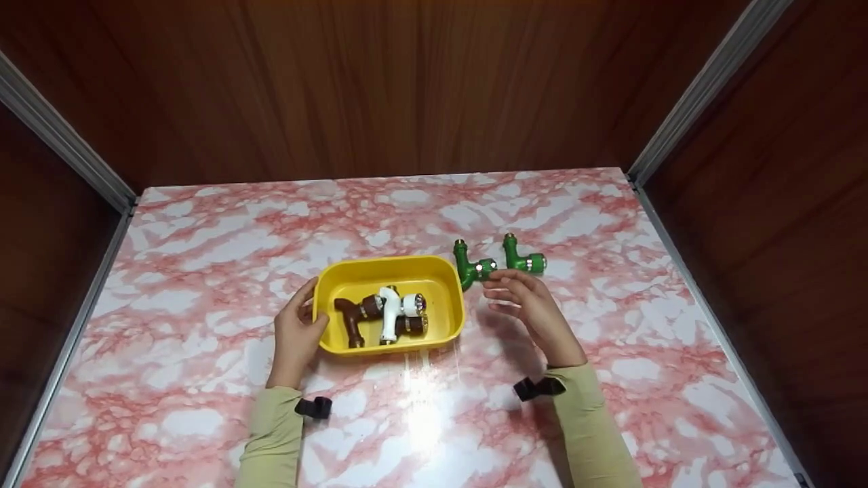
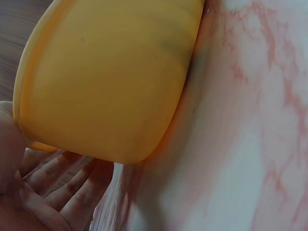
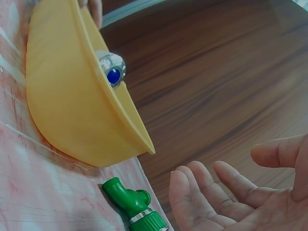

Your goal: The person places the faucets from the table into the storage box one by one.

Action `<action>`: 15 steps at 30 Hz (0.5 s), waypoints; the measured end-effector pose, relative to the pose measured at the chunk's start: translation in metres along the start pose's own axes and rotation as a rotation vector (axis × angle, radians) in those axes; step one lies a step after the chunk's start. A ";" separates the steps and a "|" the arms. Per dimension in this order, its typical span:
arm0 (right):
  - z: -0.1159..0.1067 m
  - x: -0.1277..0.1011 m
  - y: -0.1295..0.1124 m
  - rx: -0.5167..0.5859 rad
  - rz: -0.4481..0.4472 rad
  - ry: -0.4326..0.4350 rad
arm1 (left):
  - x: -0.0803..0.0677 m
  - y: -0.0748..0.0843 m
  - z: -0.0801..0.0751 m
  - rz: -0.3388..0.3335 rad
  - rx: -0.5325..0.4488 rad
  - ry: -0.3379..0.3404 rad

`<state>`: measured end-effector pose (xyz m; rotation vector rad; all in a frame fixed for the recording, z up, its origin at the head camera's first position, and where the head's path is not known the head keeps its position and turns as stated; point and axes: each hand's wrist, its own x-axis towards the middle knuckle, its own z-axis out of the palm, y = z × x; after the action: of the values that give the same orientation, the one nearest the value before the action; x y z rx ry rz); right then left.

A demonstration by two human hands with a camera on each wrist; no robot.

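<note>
Gripping the yellow tub (image 1: 390, 268) with left hand (image 1: 297, 337), I get its white tap (image 1: 390, 317) and two brown taps (image 1: 352, 324), one partly covered, from head view only; right wrist shows just one blue-centred knob (image 3: 113, 73). Right hand (image 1: 532, 310), relaxed and empty, is near two green taps (image 1: 466, 271) beyond, contact unclear.

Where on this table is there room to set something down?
Bare tabletop lies left of the left hand, between the yellow tub and the wooden wall, and right of the green taps. The middle is crowded: brown taps and a white one lie in the tub; the right hand is near the green ones.
</note>
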<state>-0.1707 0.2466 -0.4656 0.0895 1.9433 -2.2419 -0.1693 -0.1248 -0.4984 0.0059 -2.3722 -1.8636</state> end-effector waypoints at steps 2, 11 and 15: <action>0.000 0.000 0.000 -0.004 0.003 0.004 | 0.000 0.000 0.000 0.001 0.000 0.002; 0.000 0.001 -0.001 0.004 0.009 0.017 | 0.000 0.001 0.000 -0.017 -0.004 -0.001; -0.001 0.001 0.000 -0.004 0.003 0.016 | 0.002 -0.007 0.001 -0.012 -0.011 -0.004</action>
<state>-0.1716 0.2473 -0.4654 0.1098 1.9540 -2.2422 -0.1723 -0.1261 -0.5047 0.0160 -2.3693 -1.8838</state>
